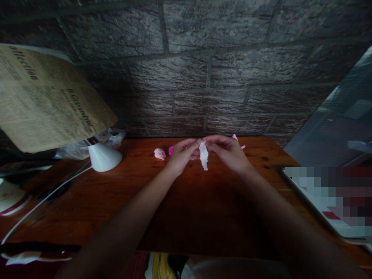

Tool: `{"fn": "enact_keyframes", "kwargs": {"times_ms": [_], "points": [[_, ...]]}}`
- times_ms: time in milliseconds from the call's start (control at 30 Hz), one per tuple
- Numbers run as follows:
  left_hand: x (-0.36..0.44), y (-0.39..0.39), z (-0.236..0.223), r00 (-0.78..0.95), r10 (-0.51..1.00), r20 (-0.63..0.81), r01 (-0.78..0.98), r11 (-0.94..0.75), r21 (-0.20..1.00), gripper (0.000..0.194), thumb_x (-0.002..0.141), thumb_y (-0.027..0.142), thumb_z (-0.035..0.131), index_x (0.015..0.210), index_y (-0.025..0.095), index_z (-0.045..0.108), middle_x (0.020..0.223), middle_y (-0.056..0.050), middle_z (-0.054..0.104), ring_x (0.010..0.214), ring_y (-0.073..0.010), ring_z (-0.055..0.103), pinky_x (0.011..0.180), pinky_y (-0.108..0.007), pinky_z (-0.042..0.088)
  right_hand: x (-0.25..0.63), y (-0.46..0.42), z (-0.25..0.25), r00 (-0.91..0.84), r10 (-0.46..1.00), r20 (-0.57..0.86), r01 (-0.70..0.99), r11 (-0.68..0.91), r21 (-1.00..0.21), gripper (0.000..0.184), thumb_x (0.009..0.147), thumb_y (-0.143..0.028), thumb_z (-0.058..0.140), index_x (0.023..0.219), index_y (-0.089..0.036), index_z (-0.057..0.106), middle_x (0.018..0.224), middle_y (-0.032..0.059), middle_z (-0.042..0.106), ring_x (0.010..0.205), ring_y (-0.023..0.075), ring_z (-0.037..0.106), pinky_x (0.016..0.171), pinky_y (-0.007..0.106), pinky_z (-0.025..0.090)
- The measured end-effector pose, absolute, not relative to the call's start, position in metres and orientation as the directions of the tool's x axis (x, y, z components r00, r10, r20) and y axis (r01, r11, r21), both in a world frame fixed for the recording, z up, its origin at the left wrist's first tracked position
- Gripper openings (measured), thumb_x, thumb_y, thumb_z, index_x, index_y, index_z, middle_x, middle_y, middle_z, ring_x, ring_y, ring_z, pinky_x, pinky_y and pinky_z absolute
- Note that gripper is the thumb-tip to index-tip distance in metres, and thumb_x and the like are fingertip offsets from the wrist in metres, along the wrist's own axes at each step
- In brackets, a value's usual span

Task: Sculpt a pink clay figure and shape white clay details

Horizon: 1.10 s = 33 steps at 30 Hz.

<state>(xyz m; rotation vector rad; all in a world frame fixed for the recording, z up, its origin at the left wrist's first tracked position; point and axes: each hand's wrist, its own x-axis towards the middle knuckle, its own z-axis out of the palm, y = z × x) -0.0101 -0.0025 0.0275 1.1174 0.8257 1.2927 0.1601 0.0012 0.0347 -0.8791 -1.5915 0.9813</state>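
Observation:
A narrow strip of white paper (204, 157) with ragged edges hangs down between my two hands, above the wooden table. My left hand (183, 153) is closed in a pinch at the strip's upper end. From the other side, my right hand (228, 150) pinches the same end, its fingertips almost meeting the left ones. To the left of my left hand lies a crumpled pale pink lump (159, 153). A bright magenta piece (171, 150) shows beside that hand, partly hidden by it. Behind my right hand, a pink thing (235, 137) is mostly covered.
A lamp with a newspaper-print shade (55, 100) and white base (105, 157) stands left on the wooden table (186, 209), its white cord (46, 197) running forward. Clear plastic (72, 150) lies behind it. A brick-patterned wall (186, 69) rises behind. A pale-edged flat object (310, 205) lies right.

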Motion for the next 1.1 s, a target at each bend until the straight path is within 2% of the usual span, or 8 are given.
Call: {"fn": "enact_keyframes", "kwargs": {"times_ms": [200,800,1100], "points": [[-0.0106,-0.002,0.0278,0.15,0.983,0.107,-0.31,-0.056,0.949,0.022,0.075,0.037,0.081,0.084,0.018,0.075,0.079,-0.005,0.075,0.064,-0.0118,0.067,0.059,-0.023,0.052,0.1586,-0.0011,0.0379,-0.234,0.894,0.381,0.055,0.403,-0.913,0.021,0.086,-0.039,0.069,0.099,-0.024,0.077,0.096,0.0035,0.077,0.092,0.0193,0.068,0.088,0.04,0.055],[-0.0104,-0.0028,0.0294,0.11,0.988,0.107,-0.331,-0.065,0.941,0.024,0.068,0.029,0.086,0.088,0.02,0.076,0.072,-0.001,0.072,0.061,-0.0109,0.065,0.058,-0.022,0.053,0.1595,0.0044,0.0302,-0.2,0.899,0.389,-0.014,0.394,-0.919,0.03,0.076,-0.041,0.081,0.1,-0.024,0.076,0.101,0.0053,0.079,0.097,0.0219,0.072,0.097,0.046,0.055],[-0.0106,-0.0018,0.0283,0.109,0.99,0.092,-0.346,-0.049,0.937,0.021,0.071,0.029,0.085,0.086,0.018,0.075,0.076,-0.002,0.072,0.065,-0.0117,0.067,0.061,-0.024,0.055,0.1587,0.0036,0.0311,-0.224,0.871,0.438,0.011,0.451,-0.892,0.021,0.08,-0.04,0.077,0.094,-0.024,0.076,0.099,0.0041,0.078,0.093,0.0203,0.071,0.094,0.044,0.056]]}}
